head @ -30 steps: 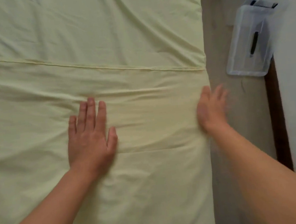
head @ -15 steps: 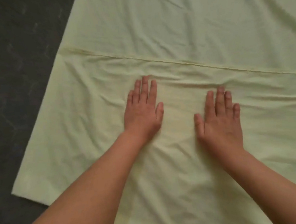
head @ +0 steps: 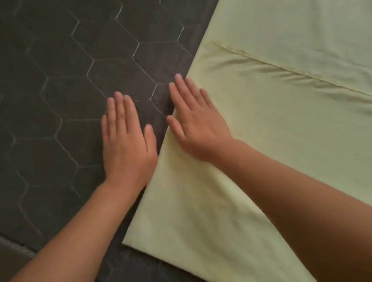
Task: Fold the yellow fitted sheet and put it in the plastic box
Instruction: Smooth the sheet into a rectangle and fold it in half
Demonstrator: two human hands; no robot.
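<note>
**Sam:** What was the biggest thing you saw?

**Kit:** A dark surface (head: 48, 63) with thin lines that made six-sided shapes. It filled the left side and the top. I could not tell if it was a bed or a floor.

**Sam:** Where was the yellow sheet?

**Kit:** The yellow sheet (head: 306, 152) lay flat on that dark surface, on the right side. Its left edge ran on a slant from the top down to a corner near the bottom. A long thin line (head: 299, 74), like a seam or a fold edge, crossed the sheet. There were small wrinkles just under it.

**Sam:** What about the hands?

**Kit:** Both arms were bare and came in from the bottom. The right hand (head: 197, 126) lay flat on the sheet, right at its left edge. Its fingers were straight and a little spread. The tips poked out over the dark part. It pinched nothing.

**Sam:** And the other one?

**Kit:** The left hand (head: 126, 142) lay flat on the dark surface, just beside the sheet's edge. Its fingers were straight and close together. It held nothing.

**Sam:** Anything small?

**Kit:** A grey ribbed band (head: 8, 244) ran across the bottom left corner.
</note>
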